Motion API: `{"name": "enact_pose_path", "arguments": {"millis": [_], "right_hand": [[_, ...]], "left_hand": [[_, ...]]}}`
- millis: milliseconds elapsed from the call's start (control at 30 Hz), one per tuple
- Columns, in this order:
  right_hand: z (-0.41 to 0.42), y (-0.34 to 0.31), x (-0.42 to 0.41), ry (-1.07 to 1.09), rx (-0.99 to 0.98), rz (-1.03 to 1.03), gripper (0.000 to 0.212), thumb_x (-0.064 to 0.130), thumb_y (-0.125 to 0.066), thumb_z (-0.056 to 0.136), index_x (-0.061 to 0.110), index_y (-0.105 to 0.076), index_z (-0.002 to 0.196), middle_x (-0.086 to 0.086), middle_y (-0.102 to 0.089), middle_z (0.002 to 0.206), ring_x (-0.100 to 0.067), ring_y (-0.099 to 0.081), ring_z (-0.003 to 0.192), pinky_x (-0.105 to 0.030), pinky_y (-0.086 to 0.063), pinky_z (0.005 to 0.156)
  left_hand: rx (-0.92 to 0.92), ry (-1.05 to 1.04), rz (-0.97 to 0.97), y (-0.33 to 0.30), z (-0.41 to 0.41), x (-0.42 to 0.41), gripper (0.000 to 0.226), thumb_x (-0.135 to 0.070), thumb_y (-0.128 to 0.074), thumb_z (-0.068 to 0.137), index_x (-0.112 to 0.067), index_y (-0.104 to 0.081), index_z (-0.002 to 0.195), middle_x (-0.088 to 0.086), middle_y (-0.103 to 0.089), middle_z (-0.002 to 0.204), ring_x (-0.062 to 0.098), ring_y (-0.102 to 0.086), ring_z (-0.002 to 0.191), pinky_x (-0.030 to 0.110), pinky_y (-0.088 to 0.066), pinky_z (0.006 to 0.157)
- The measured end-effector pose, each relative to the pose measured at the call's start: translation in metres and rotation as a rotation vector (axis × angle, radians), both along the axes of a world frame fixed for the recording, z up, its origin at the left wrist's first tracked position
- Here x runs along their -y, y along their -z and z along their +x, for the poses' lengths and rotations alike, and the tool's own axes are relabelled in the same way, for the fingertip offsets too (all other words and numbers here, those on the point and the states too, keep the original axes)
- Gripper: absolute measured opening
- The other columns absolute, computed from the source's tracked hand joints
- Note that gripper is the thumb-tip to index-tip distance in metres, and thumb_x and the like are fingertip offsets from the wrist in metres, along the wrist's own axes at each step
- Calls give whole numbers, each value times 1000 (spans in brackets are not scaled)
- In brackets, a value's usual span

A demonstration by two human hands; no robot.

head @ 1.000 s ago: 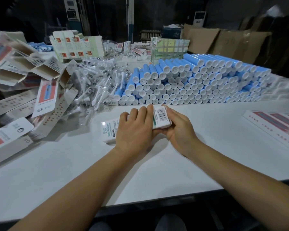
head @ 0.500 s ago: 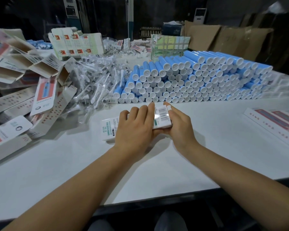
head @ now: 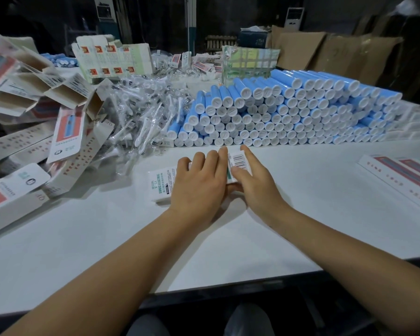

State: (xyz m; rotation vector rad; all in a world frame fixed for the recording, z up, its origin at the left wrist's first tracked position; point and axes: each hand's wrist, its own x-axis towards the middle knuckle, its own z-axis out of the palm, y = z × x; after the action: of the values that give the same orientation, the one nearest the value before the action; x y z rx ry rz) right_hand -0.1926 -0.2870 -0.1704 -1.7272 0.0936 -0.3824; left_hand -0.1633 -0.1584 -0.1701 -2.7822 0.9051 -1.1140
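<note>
My left hand [head: 199,187] and right hand [head: 256,190] press a box [head: 161,184] down.
Fingers straight, gripping nothing; uneven pushing could crush it.

Box at mid-table, stock on three sides.
The box [head: 163,184] lies mid-table [head: 301,238] under the left hand [head: 199,187], with the right hand [head: 255,185] at its right end. Behind it stand stacked tubes [head: 289,117], with brush heads [head: 141,112] to their left. Cartons [head: 34,105] lie along the left edge and packs [head: 403,175] along the right edge.
</note>
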Motion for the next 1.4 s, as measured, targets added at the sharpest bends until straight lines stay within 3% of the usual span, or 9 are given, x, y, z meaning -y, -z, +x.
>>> {"name": "enact_pose_path", "arguments": {"millis": [200, 333, 500, 667, 833, 1033, 1233, 1300, 1400], "right_hand": [[-1, 0, -1, 86, 47, -54, 50, 17, -51, 96, 15, -39, 145, 7, -69, 103, -17, -67, 97, -41, -52, 93], [-7, -2, -6, 150, 153, -296, 35, 16, -49, 96, 9, -58, 129, 6, -67, 101, -4, -63, 89, -25, -51, 86], [-11, -4, -9, 172, 222, -466, 39, 11, -45, 98, 3, -51, 135, -8, -65, 117, -11, -59, 100, -12, -43, 84], [-14, -5, -7, 150, 232, -576, 41, 13, -46, 98, 3, -48, 137, -10, -61, 125, -17, -58, 111, -25, -45, 93], [-14, -3, -5, 141, 219, -587, 39, 15, -48, 97, 4, -51, 135, -9, -63, 121, -16, -59, 105, -21, -46, 88], [-12, -6, -6, 75, 232, -397, 39, 21, -50, 95, 10, -53, 133, -2, -64, 116, -2, -60, 95, -13, -46, 78], [-11, -4, -6, 78, 295, -351, 45, 31, -45, 87, 21, -50, 131, 16, -59, 106, 6, -54, 92, -13, -44, 73], [-10, -1, -8, 46, 281, -402, 49, 36, -48, 86, 21, -50, 132, 15, -56, 108, -1, -53, 95, -18, -44, 77], [-12, 0, -12, -33, 262, -574, 65, 55, -49, 81, 22, -48, 137, 13, -50, 112, -4, -49, 102, -16, -43, 83]], "left_hand": [[-71, -88, -46, -4, 9, -2, 78, -60, -49, 90, -3, -38, 142, 11, -57, 119, 31, -54, 101, 42, -40, 81], [-71, -119, -25, -3, 10, -2, 78, -62, -42, 92, -4, -35, 144, 9, -56, 120, 30, -53, 102, 41, -39, 82], [11, -77, -92, -6, 5, -1, 75, -57, -39, 87, 2, -53, 131, 13, -63, 102, 32, -59, 86, 39, -45, 72], [19, -54, -90, -7, 4, -5, 73, -55, -37, 87, 3, -53, 130, 14, -63, 100, 33, -60, 84, 40, -46, 71], [-5, -45, -41, -3, 6, -7, 89, -55, -78, 67, 2, -52, 131, 12, -62, 102, 32, -58, 84, 40, -45, 71], [-110, -63, -99, -10, 7, -7, 82, -63, -27, 87, -2, -43, 140, 12, -59, 117, 33, -55, 99, 42, -40, 78], [-341, 383, -802, -36, 7, -9, 59, -58, -35, 89, -13, -52, 124, 8, -57, 105, 24, -52, 92, 34, -38, 72], [-613, 569, -1276, -41, 1, -7, 43, -57, -37, 95, -20, -56, 100, 2, -60, 88, 18, -59, 80, 33, -45, 69], [-1243, 500, -1904, -39, 3, -6, 48, -57, -35, 95, -15, -59, 102, 6, -71, 84, 18, -72, 70, 30, -55, 54]]}}
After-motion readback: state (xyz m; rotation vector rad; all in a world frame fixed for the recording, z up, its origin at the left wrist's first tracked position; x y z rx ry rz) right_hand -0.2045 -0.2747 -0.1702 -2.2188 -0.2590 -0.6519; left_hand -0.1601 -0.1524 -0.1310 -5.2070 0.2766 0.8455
